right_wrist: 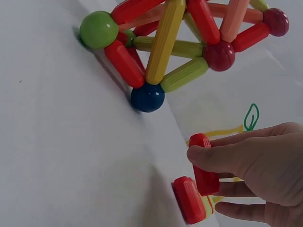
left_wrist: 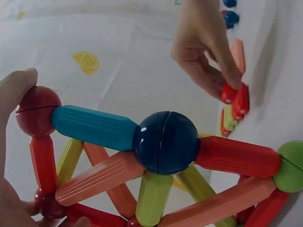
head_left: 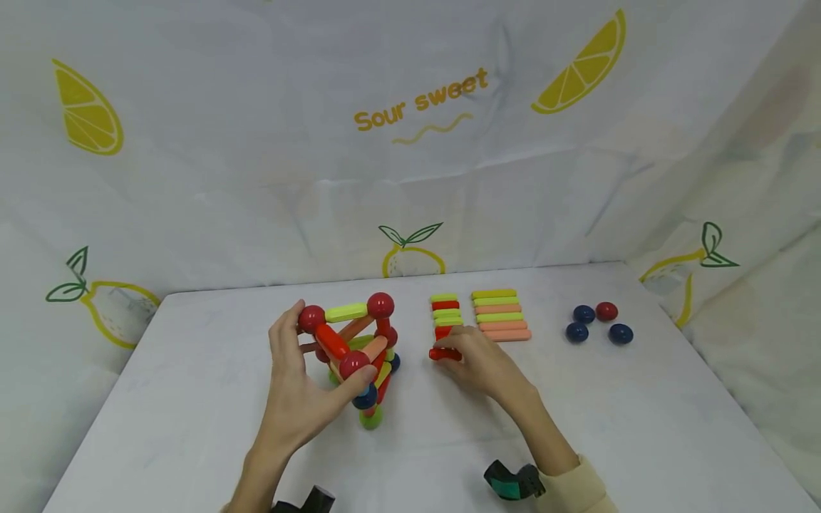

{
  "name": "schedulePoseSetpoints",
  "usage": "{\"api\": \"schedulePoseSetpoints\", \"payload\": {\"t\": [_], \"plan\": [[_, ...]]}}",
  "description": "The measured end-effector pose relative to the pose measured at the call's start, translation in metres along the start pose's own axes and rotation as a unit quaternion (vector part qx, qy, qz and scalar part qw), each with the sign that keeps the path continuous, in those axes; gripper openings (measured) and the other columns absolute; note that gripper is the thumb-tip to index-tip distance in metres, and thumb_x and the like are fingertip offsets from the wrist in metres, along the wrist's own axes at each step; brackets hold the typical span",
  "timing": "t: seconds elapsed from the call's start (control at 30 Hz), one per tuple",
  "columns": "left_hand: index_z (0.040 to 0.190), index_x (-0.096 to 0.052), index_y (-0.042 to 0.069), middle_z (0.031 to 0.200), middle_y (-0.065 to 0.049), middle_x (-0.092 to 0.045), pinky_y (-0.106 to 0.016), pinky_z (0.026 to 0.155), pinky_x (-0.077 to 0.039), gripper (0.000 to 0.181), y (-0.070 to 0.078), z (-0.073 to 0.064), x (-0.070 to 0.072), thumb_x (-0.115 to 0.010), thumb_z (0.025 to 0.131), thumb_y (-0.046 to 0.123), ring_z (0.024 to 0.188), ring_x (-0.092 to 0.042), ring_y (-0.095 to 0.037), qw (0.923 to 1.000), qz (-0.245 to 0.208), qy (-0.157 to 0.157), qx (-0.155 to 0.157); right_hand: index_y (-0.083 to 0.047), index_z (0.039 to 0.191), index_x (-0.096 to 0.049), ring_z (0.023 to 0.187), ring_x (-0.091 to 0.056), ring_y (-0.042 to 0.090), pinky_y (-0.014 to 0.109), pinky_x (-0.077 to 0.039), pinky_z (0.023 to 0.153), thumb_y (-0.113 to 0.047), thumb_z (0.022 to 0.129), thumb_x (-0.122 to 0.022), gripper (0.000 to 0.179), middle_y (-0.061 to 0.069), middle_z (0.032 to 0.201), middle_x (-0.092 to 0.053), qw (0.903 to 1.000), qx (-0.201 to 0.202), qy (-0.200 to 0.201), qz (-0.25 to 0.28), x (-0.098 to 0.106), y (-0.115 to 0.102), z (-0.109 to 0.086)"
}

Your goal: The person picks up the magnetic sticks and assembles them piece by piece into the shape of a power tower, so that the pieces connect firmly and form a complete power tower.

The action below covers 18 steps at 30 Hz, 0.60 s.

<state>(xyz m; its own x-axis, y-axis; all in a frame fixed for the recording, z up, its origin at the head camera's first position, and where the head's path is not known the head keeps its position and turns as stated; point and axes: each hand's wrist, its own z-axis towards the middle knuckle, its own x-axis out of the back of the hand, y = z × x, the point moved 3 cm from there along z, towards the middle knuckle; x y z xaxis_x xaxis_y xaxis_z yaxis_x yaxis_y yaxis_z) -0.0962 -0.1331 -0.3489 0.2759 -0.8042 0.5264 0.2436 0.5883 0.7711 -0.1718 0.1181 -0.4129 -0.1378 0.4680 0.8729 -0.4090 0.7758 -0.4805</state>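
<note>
My left hand point(head_left: 298, 402) holds the top of a tower of magnetic rods and balls point(head_left: 333, 343), thumb at a near red ball point(head_left: 353, 364) and fingers around the left side. In the left wrist view, a teal rod point(left_wrist: 94, 125) joins a red ball to a blue ball point(left_wrist: 166, 143). Green and blue balls form the tower's foot, as the green ball point(right_wrist: 98, 30) in the right wrist view shows. My right hand point(head_left: 484, 363) pinches a short red rod point(right_wrist: 207, 181) between thumb and fingers, just above another red rod point(right_wrist: 189, 201) at the near end of a column.
Short red and yellow-green rods point(head_left: 447, 313) lie in a column right of the tower. Beside them is a column of longer yellow, green and peach rods point(head_left: 499, 309). Farther right sit several loose balls, blue point(head_left: 621, 333) and red point(head_left: 606, 311). A patterned white cloth point(head_left: 288, 214) hangs behind the white table point(head_left: 160, 413).
</note>
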Motion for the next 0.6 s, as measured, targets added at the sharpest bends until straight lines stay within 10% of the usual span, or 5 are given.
{"api": "schedulePoseSetpoints", "payload": {"t": [0.33, 0.6], "plan": [[0.158, -0.033, 0.011, 0.152, -0.01, -0.048, -0.051, 0.093, -0.055, 0.102, -0.007, 0.003, -0.001, -0.085, 0.073, 0.027, 0.134, -0.047, -0.02, 0.9972, -0.002, -0.001, -0.075, -0.01, 0.116, -0.076, 0.094, -0.067, 0.017, 0.034, -0.063, 0.082, -0.013, 0.084, -0.084, 0.033, 0.006, 0.107, -0.075, 0.9927, 0.089, 0.08, 0.01, 0.036, -0.031, -0.011], [0.161, -0.031, 0.018, 0.152, -0.006, -0.051, -0.041, 0.09, -0.057, 0.101, -0.013, 0.009, -0.002, -0.082, 0.074, 0.025, 0.134, -0.05, -0.019, 0.9911, -0.026, -0.039, -0.125, -0.009, 0.12, -0.074, 0.104, -0.064, 0.016, 0.032, -0.062, 0.083, -0.011, 0.084, -0.084, 0.038, 0.003, 0.112, -0.074, 0.9579, 0.189, 0.213, 0.032, 0.071, -0.058, -0.02]]}}
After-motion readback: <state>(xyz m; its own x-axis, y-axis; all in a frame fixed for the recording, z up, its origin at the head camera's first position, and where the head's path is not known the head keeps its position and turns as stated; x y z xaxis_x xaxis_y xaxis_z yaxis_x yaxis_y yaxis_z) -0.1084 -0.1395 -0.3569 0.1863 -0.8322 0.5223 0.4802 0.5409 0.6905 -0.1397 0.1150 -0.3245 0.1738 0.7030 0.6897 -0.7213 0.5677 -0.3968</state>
